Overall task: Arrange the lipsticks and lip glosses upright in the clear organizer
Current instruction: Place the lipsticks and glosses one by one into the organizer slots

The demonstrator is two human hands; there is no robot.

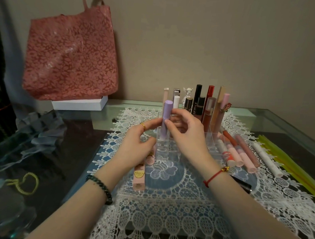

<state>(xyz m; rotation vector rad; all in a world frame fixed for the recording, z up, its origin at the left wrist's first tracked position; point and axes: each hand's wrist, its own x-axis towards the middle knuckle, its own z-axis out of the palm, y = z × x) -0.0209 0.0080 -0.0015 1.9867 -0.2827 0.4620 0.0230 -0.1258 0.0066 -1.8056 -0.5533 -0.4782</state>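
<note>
A clear organizer (167, 153) stands on the lace mat, with several lipsticks and glosses (207, 105) upright in its back rows. A lilac tube (166, 118) stands upright over a front-left compartment, its lower end just inside. My right hand (187, 132) pinches it with thumb and fingers. My left hand (138, 142) touches its left side with the fingertips. Several pink and red glosses (237, 152) lie flat to the right of the organizer. A pink tube (139, 175) lies left of it, partly under my left wrist.
A white lace mat (165, 212) covers the glass table (291, 123). A pink floral bag (72, 53) leans on the wall atop a white box (80, 104) at back left. Yellow strips (295, 170) lie far right. A yellow cord (27, 183) lies at the left.
</note>
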